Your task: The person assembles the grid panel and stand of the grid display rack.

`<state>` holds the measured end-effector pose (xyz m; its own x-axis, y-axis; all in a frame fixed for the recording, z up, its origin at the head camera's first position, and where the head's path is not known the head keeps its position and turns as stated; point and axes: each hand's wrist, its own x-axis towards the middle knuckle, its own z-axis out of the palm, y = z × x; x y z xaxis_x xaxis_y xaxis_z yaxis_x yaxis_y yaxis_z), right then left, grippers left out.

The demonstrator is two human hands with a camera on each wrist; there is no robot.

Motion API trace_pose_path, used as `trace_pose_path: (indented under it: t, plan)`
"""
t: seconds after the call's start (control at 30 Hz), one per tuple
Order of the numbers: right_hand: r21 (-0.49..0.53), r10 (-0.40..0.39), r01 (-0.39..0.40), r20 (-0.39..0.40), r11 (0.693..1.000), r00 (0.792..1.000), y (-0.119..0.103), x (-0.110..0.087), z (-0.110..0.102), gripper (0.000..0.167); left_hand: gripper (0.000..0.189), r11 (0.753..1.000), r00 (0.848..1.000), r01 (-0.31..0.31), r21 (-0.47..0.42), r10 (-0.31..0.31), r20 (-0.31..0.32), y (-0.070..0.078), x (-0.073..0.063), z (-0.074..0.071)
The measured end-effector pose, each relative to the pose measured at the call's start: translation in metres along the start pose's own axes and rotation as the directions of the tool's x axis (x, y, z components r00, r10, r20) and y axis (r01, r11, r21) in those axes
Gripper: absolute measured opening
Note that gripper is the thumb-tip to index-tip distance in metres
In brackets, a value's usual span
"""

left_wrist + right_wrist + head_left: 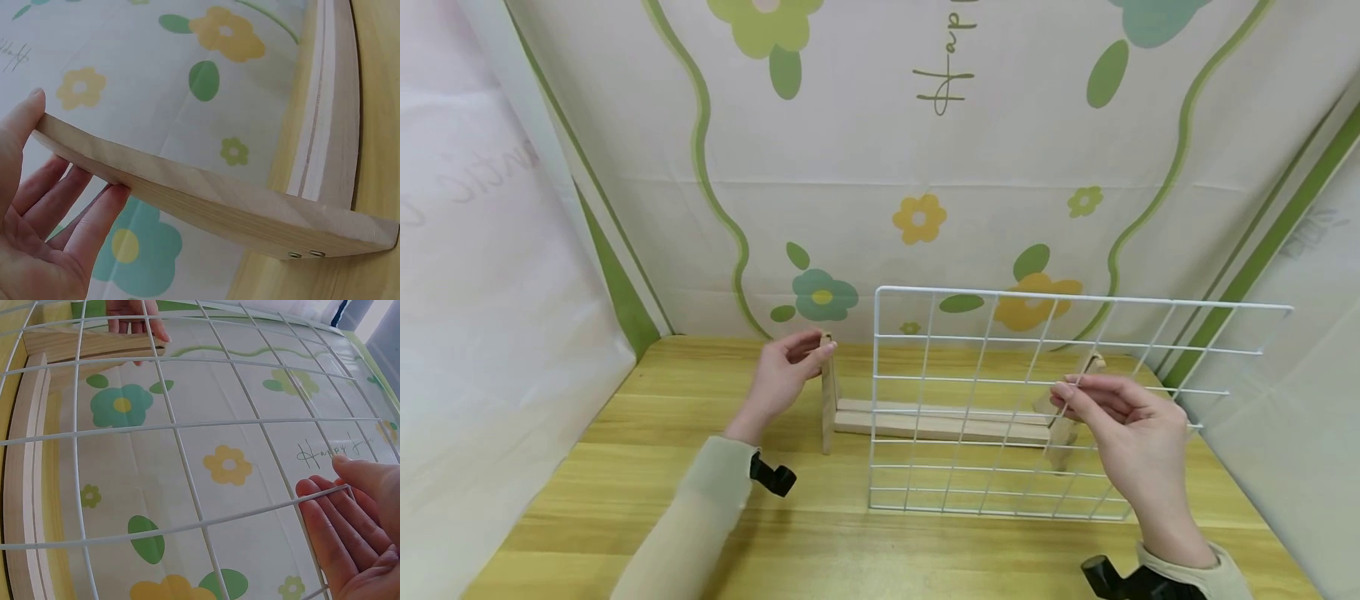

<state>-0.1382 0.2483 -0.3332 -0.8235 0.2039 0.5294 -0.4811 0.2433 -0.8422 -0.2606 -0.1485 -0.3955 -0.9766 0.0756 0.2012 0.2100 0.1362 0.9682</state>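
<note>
A pale wooden frame stands on the table, with a left end board (828, 408), a right end board (1062, 446) and a low crossbar (940, 427) between them. My left hand (777, 379) pinches the top of the left end board, thumb on one side and fingers on the other. Two metal screw heads (306, 254) show at that board's foot in the left wrist view. My right hand (1146, 446) pinches a wire of a white wire grid panel (876, 375), which is held upright in front of the frame. Through its mesh, the crossbar and right end board are visible.
The wood-grain table (820, 550) meets a white fabric backdrop (850, 150) with printed flowers. Similar fabric walls rise at the left (490, 250) and right (1292, 333). A black camera strap (772, 476) sits on the left wrist.
</note>
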Motion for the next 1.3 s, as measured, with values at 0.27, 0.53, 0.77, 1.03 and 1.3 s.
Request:
trace_pose_path:
  t: [0.27, 0.53, 0.77, 1.03, 1.3]
  plan:
    - [0.007, -0.009, 0.009, 0.016, 1.0, 1.0, 0.0, 0.0, -0.001, 0.014, 0.053, 0.999, 0.999, -0.04, 0.022, 0.04, -0.017, -0.002, -0.009, 0.003]
    - [0.033, -0.006, 0.006, 0.014, 0.999, 1.0, 0.001, 0.001, -0.002, 0.015, 0.054, 0.992, 0.996, -0.083, 0.1, 0.08, 0.039, -0.002, -0.01, -0.003]
    - [0.011, 0.001, -0.001, 0.019, 1.0, 1.0, 0.001, 0.0, -0.002, 0.015, 0.052, 0.99, 0.994, -0.093, 0.108, 0.087, 0.059, -0.002, -0.009, -0.007]
    - [-0.027, 0.0, 0.0, 0.01, 1.0, 1.0, 0.002, 0.0, -0.002, 0.016, 0.052, 0.991, 0.995, -0.093, 0.092, 0.088, 0.057, -0.003, -0.009, -0.014]
    - [-0.061, -0.023, 0.021, -0.019, 0.998, 1.0, 0.003, 0.001, 0.0, 0.018, 0.052, 0.992, 0.996, -0.086, 0.09, 0.086, 0.01, -0.005, -0.012, -0.034]
